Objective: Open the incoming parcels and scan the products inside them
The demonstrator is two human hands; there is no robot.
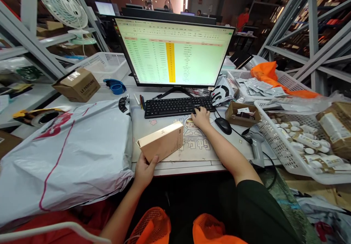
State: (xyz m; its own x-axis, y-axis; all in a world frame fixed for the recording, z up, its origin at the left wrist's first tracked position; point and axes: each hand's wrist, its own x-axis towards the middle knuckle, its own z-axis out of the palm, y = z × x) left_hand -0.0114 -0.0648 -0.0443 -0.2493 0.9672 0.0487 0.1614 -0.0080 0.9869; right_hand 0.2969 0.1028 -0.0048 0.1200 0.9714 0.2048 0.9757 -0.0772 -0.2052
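My left hand [145, 171] grips the near end of a slim beige cardboard box [162, 141], thumb on one face. The box is tilted above the desk's front edge, and print shows on its right side. My right hand [201, 117] rests on the right part of a black keyboard [175, 106], fingers stretched over the keys. Just right of that hand lies a black mouse [223, 126]. Behind the keyboard stands a monitor [175, 53] showing a spreadsheet with one orange column.
A large white plastic mailer bag [68, 156] covers the desk's left side, below a small brown carton [78, 85]. At right are an open small box [242, 114], a barcode scanner [257, 147] and a white basket [285, 152] of bottles. Metal racks flank both sides.
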